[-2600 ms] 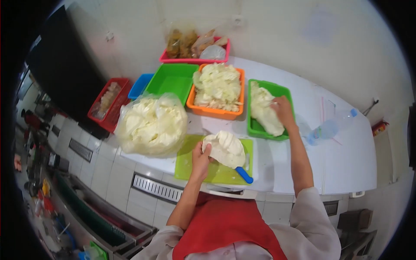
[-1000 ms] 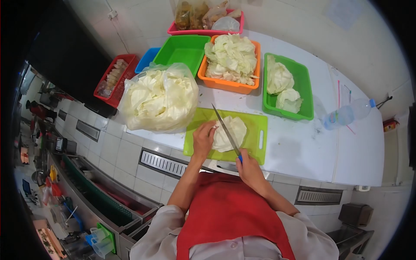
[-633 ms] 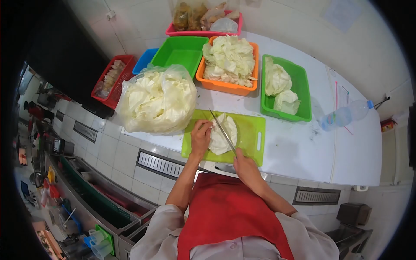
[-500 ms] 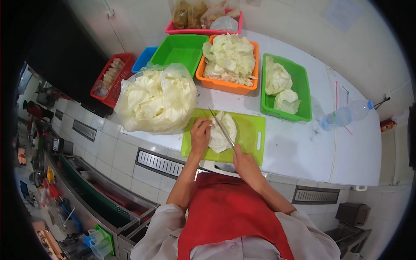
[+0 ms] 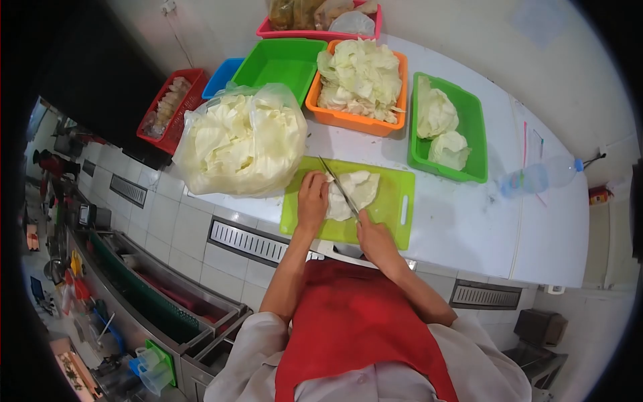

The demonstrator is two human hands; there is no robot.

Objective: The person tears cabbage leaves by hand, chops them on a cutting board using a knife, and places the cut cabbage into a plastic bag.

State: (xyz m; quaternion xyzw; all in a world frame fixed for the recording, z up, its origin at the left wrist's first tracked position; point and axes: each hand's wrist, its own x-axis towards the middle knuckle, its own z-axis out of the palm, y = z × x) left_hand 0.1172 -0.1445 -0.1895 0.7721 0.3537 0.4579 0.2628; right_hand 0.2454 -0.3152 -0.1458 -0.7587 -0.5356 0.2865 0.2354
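Observation:
Pale cabbage leaves [image 5: 362, 190] lie on a lime-green cutting board [image 5: 395, 224] in front of me. My right hand [image 5: 376, 242] is closed round the handle of a knife [image 5: 343, 193]. Its blade slants up and to the left across the cabbage, with leaf on both sides of it. At the left edge of the cabbage, my left hand [image 5: 312, 202] has its fingers curled, and a small pale bit of leaf shows at the fingertips. Just beyond that hand stands a clear plastic bag [image 5: 189, 161] full of cut cabbage.
Behind the board are an orange bin [image 5: 355, 123] heaped with cabbage leaves and a green bin [image 5: 278, 57]. Another green bin [image 5: 477, 134] holds two cabbage pieces. A plastic bottle [image 5: 542, 176] lies at the right. Red [image 5: 158, 142], blue [image 5: 220, 79] and pink bins [image 5: 268, 32] stand farther back.
The cabbage has gone from a compact rounded piece to a more spread shape, reaching farther right of the blade. The knife is still across it. The whole view has shifted slightly.

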